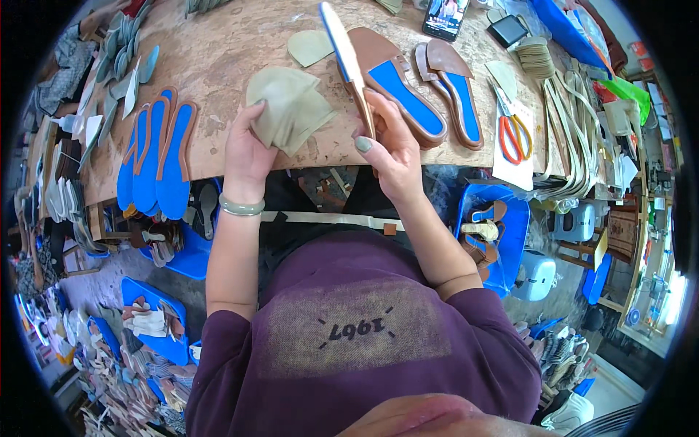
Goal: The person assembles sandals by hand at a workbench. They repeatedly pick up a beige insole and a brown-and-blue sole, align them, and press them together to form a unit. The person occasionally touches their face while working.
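Note:
My left hand (249, 149) is closed on several pale green toe-shaped leather pieces (285, 109), fanned out over the table's front edge. My right hand (393, 146) grips an insole (344, 45) by its lower end. It stands nearly upright and edge-on, with a brown edge and a strip of blue and white showing. Just beyond it lies a large brown-and-blue insole (397, 80), partly hidden by my fingers. More brown-trimmed blue insoles (457, 95) lie to the right. One loose pale green piece (309, 47) rests on the wood beyond my left hand.
Scissors (513, 135) with red and yellow handles lie on white paper, beside long pale strips (571, 138). Several blue insoles (173, 160) overhang the table's left front edge. A phone (444, 18) stands at the back. Blue bins (496, 226) holding shoe parts are below the table.

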`<move>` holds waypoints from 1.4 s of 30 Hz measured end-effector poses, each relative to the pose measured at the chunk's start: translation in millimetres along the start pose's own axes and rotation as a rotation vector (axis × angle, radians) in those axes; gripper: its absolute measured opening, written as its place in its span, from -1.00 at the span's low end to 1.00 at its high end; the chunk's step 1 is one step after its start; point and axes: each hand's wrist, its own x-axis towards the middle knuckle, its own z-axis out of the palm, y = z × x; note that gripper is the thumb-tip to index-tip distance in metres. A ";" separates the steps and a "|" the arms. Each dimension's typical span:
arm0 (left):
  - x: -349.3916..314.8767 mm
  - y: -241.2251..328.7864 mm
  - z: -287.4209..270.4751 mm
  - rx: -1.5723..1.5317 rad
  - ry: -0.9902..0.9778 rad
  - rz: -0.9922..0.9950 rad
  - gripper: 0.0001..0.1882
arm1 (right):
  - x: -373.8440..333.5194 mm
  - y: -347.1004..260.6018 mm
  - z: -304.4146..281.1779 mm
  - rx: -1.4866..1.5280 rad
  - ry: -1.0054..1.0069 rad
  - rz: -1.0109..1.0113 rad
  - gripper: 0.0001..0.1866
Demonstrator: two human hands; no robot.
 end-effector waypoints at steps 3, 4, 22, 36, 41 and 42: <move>-5.9 -2.5 7.1 -0.191 -0.001 -0.050 -0.55 | -6.6 -4.4 0.7 0.017 0.088 -0.007 -0.33; -11.9 -1.3 15.7 -0.236 -0.017 -0.081 -0.53 | -9.0 -1.9 -0.6 -0.032 0.106 -0.013 -0.33; -36.3 1.4 28.9 -0.303 -0.430 -0.063 -0.39 | -34.0 6.5 31.3 -0.935 -0.057 -0.394 -0.34; -38.7 -3.2 32.5 -0.244 -0.359 -0.070 -0.38 | -38.5 8.2 27.9 -0.969 -0.049 -0.332 -0.38; -38.2 -3.2 28.7 -0.302 -0.402 -0.089 -0.39 | -39.5 6.4 26.8 -0.972 -0.042 -0.327 -0.38; -38.6 -2.3 29.3 -0.294 -0.405 -0.085 -0.40 | -38.9 6.0 26.5 -0.961 -0.031 -0.350 -0.38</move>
